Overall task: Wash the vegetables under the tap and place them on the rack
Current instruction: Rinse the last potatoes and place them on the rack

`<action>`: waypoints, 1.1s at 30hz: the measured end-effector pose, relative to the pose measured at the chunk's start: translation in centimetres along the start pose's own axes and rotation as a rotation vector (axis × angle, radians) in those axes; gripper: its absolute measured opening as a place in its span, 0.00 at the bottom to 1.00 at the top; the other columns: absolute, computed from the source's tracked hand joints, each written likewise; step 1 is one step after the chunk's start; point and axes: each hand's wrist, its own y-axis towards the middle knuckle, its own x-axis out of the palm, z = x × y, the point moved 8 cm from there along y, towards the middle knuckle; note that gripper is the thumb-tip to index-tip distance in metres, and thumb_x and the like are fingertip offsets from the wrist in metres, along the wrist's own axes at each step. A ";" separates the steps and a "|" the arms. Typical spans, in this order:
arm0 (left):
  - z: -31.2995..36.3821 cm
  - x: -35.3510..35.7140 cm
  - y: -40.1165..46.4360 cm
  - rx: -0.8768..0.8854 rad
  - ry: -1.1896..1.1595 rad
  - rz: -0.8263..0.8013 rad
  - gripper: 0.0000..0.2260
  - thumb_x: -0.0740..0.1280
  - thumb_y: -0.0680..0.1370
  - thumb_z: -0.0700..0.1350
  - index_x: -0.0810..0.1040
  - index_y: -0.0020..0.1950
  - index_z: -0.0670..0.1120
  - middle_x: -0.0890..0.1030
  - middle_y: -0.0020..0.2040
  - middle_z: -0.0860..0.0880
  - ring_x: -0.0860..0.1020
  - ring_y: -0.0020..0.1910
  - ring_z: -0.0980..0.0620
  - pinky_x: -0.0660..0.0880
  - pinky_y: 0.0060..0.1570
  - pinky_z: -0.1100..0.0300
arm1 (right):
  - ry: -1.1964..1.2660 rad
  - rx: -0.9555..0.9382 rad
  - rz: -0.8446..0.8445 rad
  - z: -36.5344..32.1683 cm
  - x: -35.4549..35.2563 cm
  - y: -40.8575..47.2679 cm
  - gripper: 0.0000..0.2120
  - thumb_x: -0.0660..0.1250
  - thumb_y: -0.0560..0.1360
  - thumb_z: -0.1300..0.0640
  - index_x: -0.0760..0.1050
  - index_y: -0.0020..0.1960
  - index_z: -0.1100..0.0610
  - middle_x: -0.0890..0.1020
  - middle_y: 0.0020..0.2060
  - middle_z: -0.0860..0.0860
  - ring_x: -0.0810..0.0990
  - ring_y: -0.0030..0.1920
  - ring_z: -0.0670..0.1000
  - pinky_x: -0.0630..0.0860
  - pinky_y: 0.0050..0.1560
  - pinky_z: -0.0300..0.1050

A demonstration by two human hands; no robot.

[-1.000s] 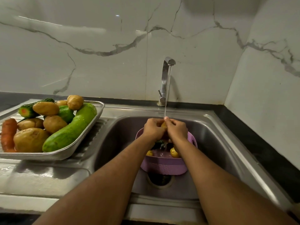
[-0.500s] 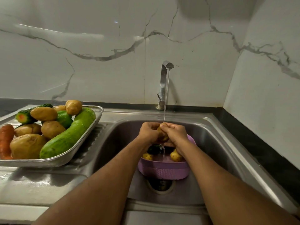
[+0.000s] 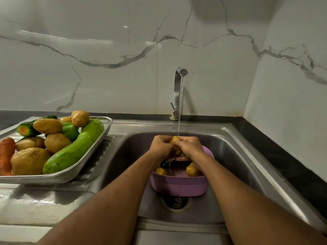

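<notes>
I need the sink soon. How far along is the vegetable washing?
Done: the rack already holds potatoes, cucumbers and a carrot. In hand: left hand and right hand hold a potato under the tap. Left: more in the purple basket.

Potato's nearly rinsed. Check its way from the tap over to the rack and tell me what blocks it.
Nothing visible stands between. Both hands hold the potato under the tap; the sink edge leading left to the rack is bare. The rack itself is heaped with vegetables.
</notes>
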 end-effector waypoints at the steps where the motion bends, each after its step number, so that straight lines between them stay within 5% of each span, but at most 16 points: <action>1: 0.0 0.2 0.0 0.004 0.002 -0.022 0.15 0.69 0.78 0.31 0.82 0.61 0.45 0.85 0.50 0.44 0.86 0.49 0.47 0.85 0.48 0.52 | -0.036 -0.020 0.053 0.0 -0.4 0.1 0.02 0.73 0.79 0.54 0.82 0.52 0.51 0.86 0.44 0.53 0.87 0.46 0.54 0.87 0.44 0.54; 5: 0.0 1.1 0.0 -0.011 0.031 -0.097 0.14 0.68 0.79 0.33 0.83 0.60 0.47 0.86 0.50 0.44 0.87 0.48 0.48 0.85 0.49 0.50 | -0.127 -0.081 0.181 -0.2 -1.9 -0.1 0.06 0.74 0.78 0.48 0.82 0.44 0.48 0.86 0.39 0.51 0.87 0.41 0.51 0.86 0.39 0.51; 10: 0.3 0.3 -0.6 -0.040 0.009 -0.070 0.18 0.66 0.80 0.30 0.79 0.67 0.44 0.83 0.53 0.44 0.85 0.49 0.48 0.83 0.38 0.60 | 0.016 0.029 0.021 0.4 -0.9 0.3 0.10 0.67 0.83 0.57 0.81 0.63 0.56 0.84 0.53 0.58 0.86 0.50 0.59 0.86 0.46 0.55; 12: -0.2 -0.1 -0.7 -0.062 0.027 -0.080 0.19 0.66 0.80 0.30 0.77 0.70 0.43 0.81 0.56 0.44 0.84 0.51 0.47 0.84 0.42 0.56 | 0.123 0.103 -0.083 0.9 -0.2 -0.2 0.11 0.64 0.84 0.61 0.79 0.65 0.58 0.83 0.53 0.60 0.86 0.50 0.61 0.86 0.47 0.55; 16: 0.0 -0.1 -0.9 -0.063 0.034 -0.098 0.20 0.65 0.80 0.30 0.77 0.70 0.43 0.82 0.57 0.43 0.84 0.54 0.44 0.85 0.48 0.50 | 0.218 0.133 -0.090 0.8 -0.7 -0.7 0.09 0.68 0.81 0.62 0.80 0.60 0.57 0.82 0.50 0.60 0.86 0.48 0.61 0.86 0.45 0.53; 21: 0.9 0.9 -1.8 -0.063 -0.079 -0.097 0.10 0.64 0.84 0.39 0.79 0.64 0.46 0.82 0.54 0.44 0.84 0.48 0.49 0.82 0.37 0.59 | 0.176 0.101 0.020 0.6 -1.9 -0.7 0.11 0.74 0.78 0.58 0.82 0.60 0.58 0.85 0.48 0.60 0.88 0.43 0.57 0.85 0.36 0.44; 28: 1.0 0.6 -1.1 -0.055 -0.101 0.046 0.11 0.64 0.85 0.47 0.80 0.65 0.47 0.79 0.56 0.41 0.85 0.48 0.40 0.85 0.42 0.47 | 0.134 0.058 -0.062 0.2 -1.3 -0.5 0.10 0.68 0.82 0.58 0.83 0.62 0.51 0.85 0.53 0.57 0.86 0.49 0.56 0.84 0.37 0.42; 33: 0.5 0.9 -1.4 -0.063 -0.234 0.095 0.12 0.60 0.87 0.47 0.79 0.60 0.43 0.82 0.53 0.40 0.87 0.42 0.45 0.82 0.33 0.56 | -0.030 -0.036 -0.097 -0.5 -0.9 -0.3 0.15 0.78 0.75 0.52 0.81 0.59 0.56 0.86 0.50 0.54 0.87 0.49 0.53 0.86 0.46 0.47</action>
